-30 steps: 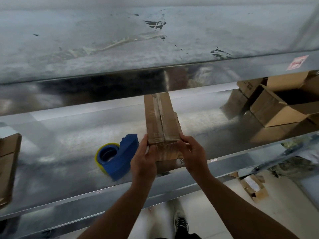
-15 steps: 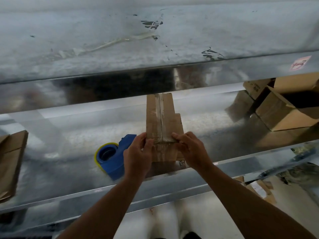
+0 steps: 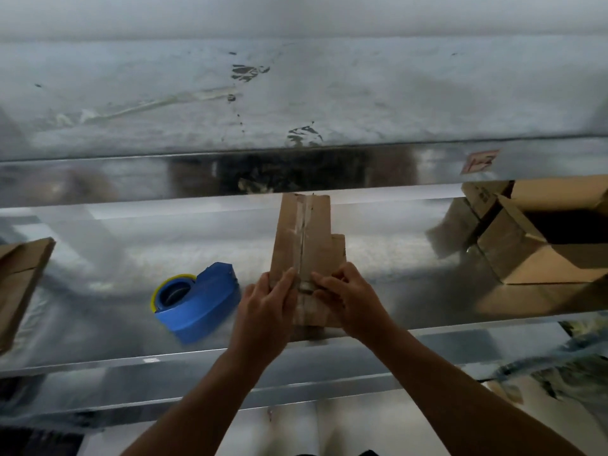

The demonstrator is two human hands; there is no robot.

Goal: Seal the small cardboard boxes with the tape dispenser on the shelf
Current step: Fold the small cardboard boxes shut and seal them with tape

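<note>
While our left hand (image 3: 266,307) and right hand (image 3: 352,301) curl round the near end of the small cardboard box (image 3: 306,238) at the front edge of the shelf (image 3: 98,327), we judge this the tape-pressing step | tape dispenser (image 3: 197,301) lies just left, free | next, we reckon: rub the seam end flat, then fetch the dispenser

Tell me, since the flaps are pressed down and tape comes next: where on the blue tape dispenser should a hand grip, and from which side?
Probably the solid blue housing of the tape dispenser, from above and from its right, where the left hand sits beside it on the small cardboard box. The yellow-rimmed roll faces left and front, so that end should stay free.
</note>
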